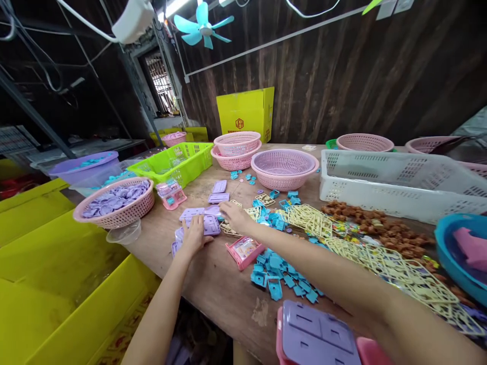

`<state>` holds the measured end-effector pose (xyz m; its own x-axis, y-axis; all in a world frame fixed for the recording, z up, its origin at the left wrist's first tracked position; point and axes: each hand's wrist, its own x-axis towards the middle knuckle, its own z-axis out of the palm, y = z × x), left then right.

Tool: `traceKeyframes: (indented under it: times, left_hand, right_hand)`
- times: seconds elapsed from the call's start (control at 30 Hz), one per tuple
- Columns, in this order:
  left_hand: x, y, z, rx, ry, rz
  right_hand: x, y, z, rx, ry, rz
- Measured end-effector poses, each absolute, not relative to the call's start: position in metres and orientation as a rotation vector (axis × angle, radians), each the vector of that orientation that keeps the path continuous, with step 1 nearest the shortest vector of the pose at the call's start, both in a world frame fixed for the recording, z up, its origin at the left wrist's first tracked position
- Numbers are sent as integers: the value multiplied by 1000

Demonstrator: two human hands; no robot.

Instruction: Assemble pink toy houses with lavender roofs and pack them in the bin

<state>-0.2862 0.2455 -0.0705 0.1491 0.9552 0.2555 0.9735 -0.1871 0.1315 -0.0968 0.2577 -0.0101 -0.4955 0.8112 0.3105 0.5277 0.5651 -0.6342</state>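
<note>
My left hand (195, 234) is closed over the edge of a purple plastic panel (211, 225), one of several flat purple panels lying together on the table. My right hand (236, 218) has its fingers drawn together at the right end of another purple panel (192, 214); what they hold is hidden. Two more purple panels (219, 197) lie just beyond. A pink tray with a printed packet (244, 251) rests to the right of my left hand. Cream plastic frames (230, 229) lie beneath and beside my right hand, with small blue plastic parts (272, 218) past them.
Purple pieces fill a pink basket (114, 215) at left, near a green crate (178, 167). Blue parts (281, 268), brown pieces (376, 225) and cream frames (395, 268) spread rightward. A pink box with a purple lid (317, 334) stands at the front edge; a white crate (380, 190) stands behind.
</note>
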Motion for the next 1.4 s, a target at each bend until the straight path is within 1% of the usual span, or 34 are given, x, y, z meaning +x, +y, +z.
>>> traceKeyframes:
  times: [0.17, 0.3, 0.37, 0.4, 0.43, 0.53, 0.6, 0.63, 0.67, 0.7, 0.73, 0.77, 0.8, 0.83, 0.87, 0.9, 1.0, 1.1, 1.3, 1.4]
  left_hand:
    - [-276, 246, -64, -2454, -1820, -521]
    - [-271, 244, -46, -2487, -1795, -626]
    - [-262, 235, -36, -2428, -1828, -774]
    - [-255, 227, -32, -2360, -1860, -910]
    - [-245, 217, -28, -2252, -1894, -1141]
    - [-201, 168, -21, -2070, -1880, -1940]
    - [-165, 124, -19, -2309, -1914, -2400]
    - [-147, 100, -20, -2480, -1943, -2573]
    - [-131, 77, -20, -2809, -1987, -2547]
    - [-117, 56, -20, -3174, -1920, -2395]
    - [-104, 37, -21, -3541, -1762, -2128]
    - [-94, 20, -21, -3836, -1552, -1736]
    - [-86, 6, -22, -3945, -1357, -1408]
    - [-80, -5, -24, -3940, -1201, -1159]
    - [-75, -13, -26, -3856, -1086, -1007]
    - [-72, -20, -29, -3735, -1007, -943]
    - [-66, -31, -43, -3398, -894, -960]
    - [-65, -38, -55, -3231, -928, -1027]
    - [-64, -43, -54, -3296, -1093, -1092]
    - [-62, -40, -50, -3352, -1195, -1133]
  right_hand:
    - [-37, 236, 11, -1159, -1843, 778]
    - [42, 179, 32, -1251, -1690, 916]
    - [82, 141, 44, -1354, -1705, 991]
    - [99, 121, 50, -1430, -1750, 1022]
    - [113, 101, 54, -1519, -1828, 1053]
    - [138, 54, 53, -1722, -2160, 1101]
    - [141, 37, 41, -1721, -2353, 1078]
    - [141, 32, 34, -1687, -2418, 1044]
    - [140, 30, 26, -1637, -2465, 1003]
    - [140, 30, 19, -1578, -2504, 958]
    - [141, 30, 12, -1513, -2542, 902]
    - [142, 31, 6, -1446, -2577, 836]
    - [144, 30, 2, -1393, -2611, 769]
    - [147, 28, -2, -1366, -2642, 705]
    - [149, 25, -4, -1371, -2667, 652]
    - [151, 20, -6, -1402, -2684, 623]
    - [156, 5, -8, -1515, -2701, 628]
    - [161, -1, -11, -1498, -2687, 639]
    - [163, 12, -16, -1264, -2774, 501]
    - [161, 19, -14, -1140, -2822, 494]
